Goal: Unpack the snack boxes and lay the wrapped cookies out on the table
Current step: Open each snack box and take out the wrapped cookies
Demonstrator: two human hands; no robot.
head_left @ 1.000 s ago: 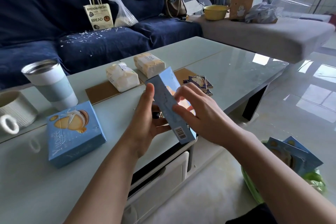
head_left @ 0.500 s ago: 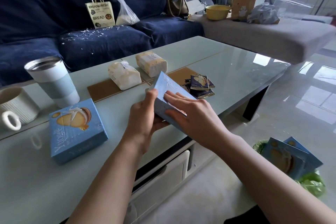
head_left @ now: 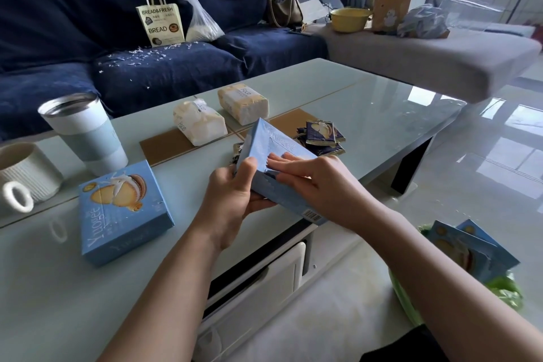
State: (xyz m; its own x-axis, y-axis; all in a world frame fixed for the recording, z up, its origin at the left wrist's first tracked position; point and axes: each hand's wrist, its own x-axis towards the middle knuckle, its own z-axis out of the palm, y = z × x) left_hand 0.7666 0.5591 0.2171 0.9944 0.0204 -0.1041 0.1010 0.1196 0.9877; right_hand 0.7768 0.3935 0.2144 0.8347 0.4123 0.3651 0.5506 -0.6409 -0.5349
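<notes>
My left hand (head_left: 235, 194) grips a light blue snack box (head_left: 266, 141) from its left side, thumb on the top edge, above the front edge of the glass table (head_left: 382, 103). My right hand (head_left: 311, 179) lies on the box's upper face with its fingers straight, fingertips at a torn serrated strip. Behind the box lies a small pile of dark blue wrapped cookies (head_left: 320, 135). A second blue snack box (head_left: 123, 209) lies flat and closed on the table to the left.
A steel tumbler (head_left: 83, 132) and a white ribbed mug (head_left: 25, 176) stand at the left. Two tissue packs (head_left: 199, 123) lie mid-table. A green bag with more blue boxes (head_left: 470, 253) sits on the floor at the right. A sofa lies beyond.
The box has tipped from standing on end to lying nearly flat in my hands. My right hand's fingers slid along its face to the tear strip.
</notes>
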